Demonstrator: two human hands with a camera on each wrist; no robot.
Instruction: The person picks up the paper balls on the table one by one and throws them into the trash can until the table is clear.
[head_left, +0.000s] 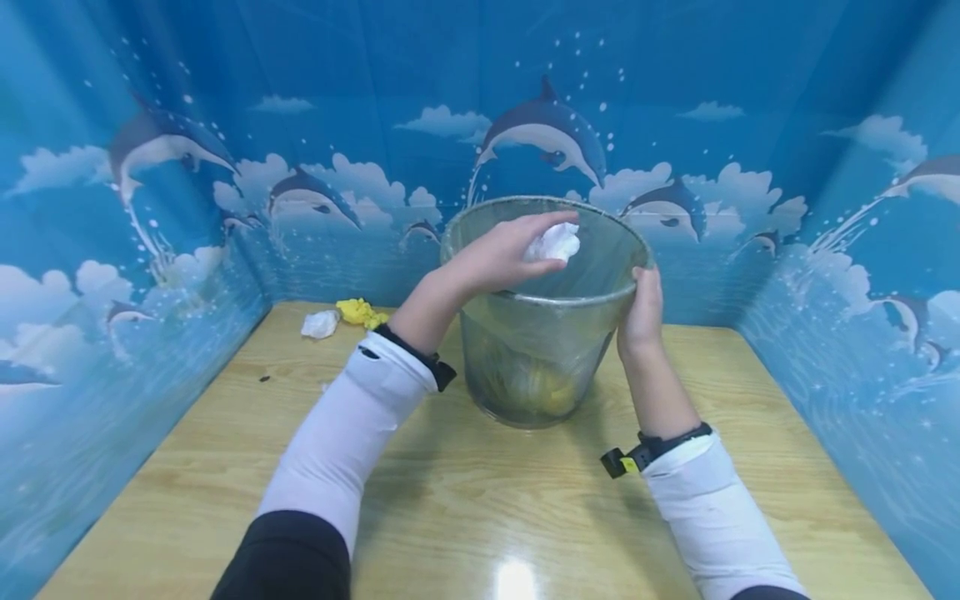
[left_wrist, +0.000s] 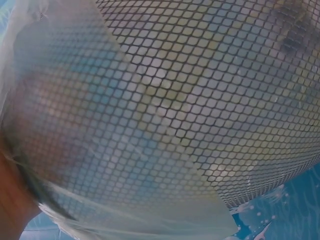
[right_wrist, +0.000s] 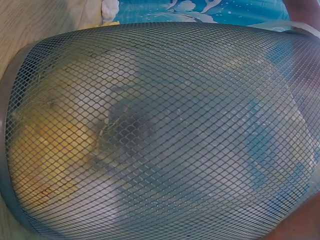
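Note:
A mesh wastebasket [head_left: 495,358] lined with a clear plastic bag [left_wrist: 115,215] stands on the table, leaning slightly. Over its mouth, my left hand [head_left: 502,250] holds a crumpled white paper ball [head_left: 557,242] between thumb and fingers. My right hand [head_left: 643,312] grips the basket's right rim, with the thumb at the top edge. Through the mesh in the right wrist view, yellow crumpled paper [right_wrist: 55,155] and whitish pieces show near the bottom. Mesh and liner fill most of the left wrist view.
At the table's back left lie another white paper ball [head_left: 320,324] and a yellow crumpled piece [head_left: 362,312]. A small dark speck [head_left: 264,378] is on the wooden table [head_left: 480,508]. A blue dolphin-print curtain [head_left: 420,83] encloses the back and sides.

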